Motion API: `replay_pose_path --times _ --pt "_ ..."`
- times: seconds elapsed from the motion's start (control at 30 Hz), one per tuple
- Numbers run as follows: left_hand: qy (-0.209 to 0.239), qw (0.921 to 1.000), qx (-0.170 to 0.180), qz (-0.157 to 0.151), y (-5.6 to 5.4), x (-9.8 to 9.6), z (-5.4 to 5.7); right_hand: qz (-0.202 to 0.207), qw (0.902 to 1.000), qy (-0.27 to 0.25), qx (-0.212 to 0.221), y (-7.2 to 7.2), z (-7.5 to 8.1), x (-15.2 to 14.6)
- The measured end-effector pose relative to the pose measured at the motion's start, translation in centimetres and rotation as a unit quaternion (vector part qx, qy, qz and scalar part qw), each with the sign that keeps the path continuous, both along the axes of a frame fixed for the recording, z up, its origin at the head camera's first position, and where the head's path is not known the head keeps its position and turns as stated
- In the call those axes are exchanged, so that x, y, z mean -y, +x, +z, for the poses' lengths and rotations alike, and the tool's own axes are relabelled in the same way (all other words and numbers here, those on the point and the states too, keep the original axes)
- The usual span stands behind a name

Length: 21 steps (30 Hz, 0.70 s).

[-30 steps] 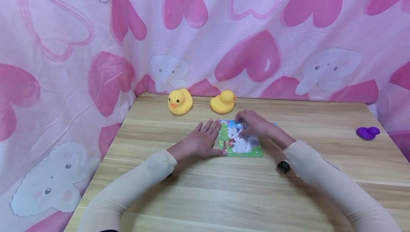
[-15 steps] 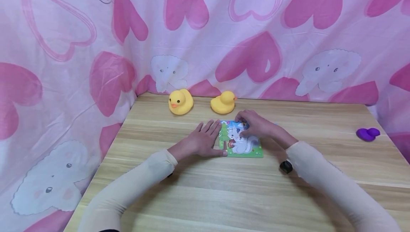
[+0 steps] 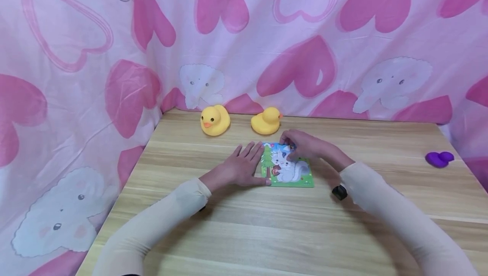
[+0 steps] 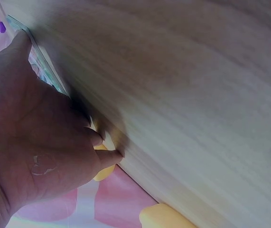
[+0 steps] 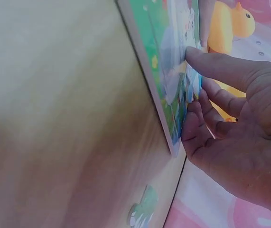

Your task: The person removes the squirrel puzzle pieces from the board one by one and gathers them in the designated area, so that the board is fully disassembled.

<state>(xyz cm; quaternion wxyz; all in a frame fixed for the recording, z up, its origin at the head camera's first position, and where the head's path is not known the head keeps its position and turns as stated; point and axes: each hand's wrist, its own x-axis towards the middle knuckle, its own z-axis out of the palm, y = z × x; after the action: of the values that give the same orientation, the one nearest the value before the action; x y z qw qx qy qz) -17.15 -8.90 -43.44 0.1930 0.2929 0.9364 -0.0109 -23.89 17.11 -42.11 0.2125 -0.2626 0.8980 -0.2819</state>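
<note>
A jigsaw puzzle board [image 3: 289,178] with a picture of a white, bushy-tailed squirrel lies on the wooden table. My left hand [image 3: 244,168] rests at its left edge, fingers spread and thumb on the lower left corner; the left wrist view shows the same hand [image 4: 40,118] from the palm side. Over the board's upper right part, my right hand [image 3: 303,144] has its fingers curled down. In the right wrist view, a blue-and-white puzzle piece [image 5: 190,85] stands out of the picture between the thumb and fingers of the right hand [image 5: 239,109].
A loose puzzle piece [image 5: 144,209] lies on the table [image 3: 236,233] beyond the board. Two yellow rubber ducks, one facing front [image 3: 215,121] and one turned right [image 3: 265,121], stand behind the hands. A purple duck [image 3: 439,159] sits far right. Pink heart-print cloth [image 3: 228,56] hangs behind.
My right hand shifts very slightly to the right over the board's upper part, its fingers still curled. The left hand stays in place on the board's left edge.
</note>
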Motion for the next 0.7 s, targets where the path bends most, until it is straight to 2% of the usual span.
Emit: replay_pose_path --times 0.23,0.53,0.7 --pt "0.003 1.0000 0.002 0.006 -0.1 0.0 -0.1 -0.007 0.9998 -0.005 -0.016 0.2 -0.5 -0.2" --pt "0.004 1.0000 0.002 0.005 -0.2 0.0 -0.1 0.003 0.9998 0.011 0.017 -1.0 -0.3 -0.6" --pt "-0.001 1.0000 0.000 0.005 -0.2 0.0 -0.2 0.002 0.9998 0.016 0.014 -1.3 -0.5 -0.5"
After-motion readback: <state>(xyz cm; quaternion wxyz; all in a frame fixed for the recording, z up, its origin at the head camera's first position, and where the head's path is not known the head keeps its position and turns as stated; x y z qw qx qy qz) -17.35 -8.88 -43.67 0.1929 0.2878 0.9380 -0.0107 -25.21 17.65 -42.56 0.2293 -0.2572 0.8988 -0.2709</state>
